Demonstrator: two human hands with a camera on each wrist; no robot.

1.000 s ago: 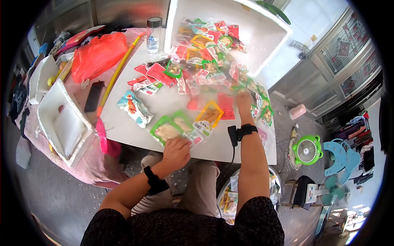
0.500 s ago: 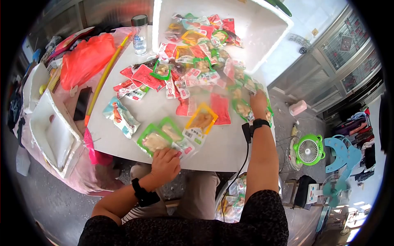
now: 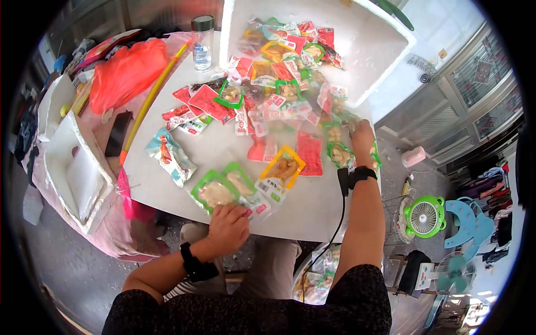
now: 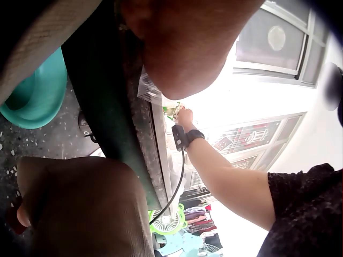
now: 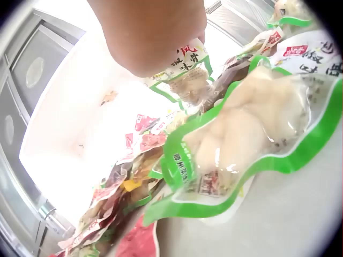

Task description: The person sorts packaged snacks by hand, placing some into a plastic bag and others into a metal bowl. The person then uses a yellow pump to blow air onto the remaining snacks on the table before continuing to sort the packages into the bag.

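Observation:
My left hand [image 3: 229, 229] is at the table's near edge, its bent fingers gripping the lower ends of green-edged food packets [image 3: 215, 192]. Those clear pouches show pale meat, and a yellow-edged packet [image 3: 283, 167] overlaps them on the right. In the left wrist view, a clear plastic corner [image 4: 148, 88] sticks out beside the blurred left hand [image 4: 187, 48]. Over at the table's right side, my right hand [image 3: 363, 134] reaches into green-edged packets. The right wrist view has it [image 5: 153, 37] pinching a green-edged packet [image 5: 190, 83] by its printed top; its fingertips are mostly hidden.
Mixed packets [image 3: 268, 106] spill from a tipped white foam box [image 3: 368, 61]. A blue-white bag [image 3: 170, 156] lies left, and a dark-lidded bottle [image 3: 202, 47] stands behind. A cable [image 3: 326, 245] runs from the right wrist past the table edge. Below sits a basin of packets [image 3: 318, 282].
My right hand has moved right, from beside the red packet into the green-edged packets at the table's right edge. The left hand keeps its place on its packets. The head view has shifted slightly.

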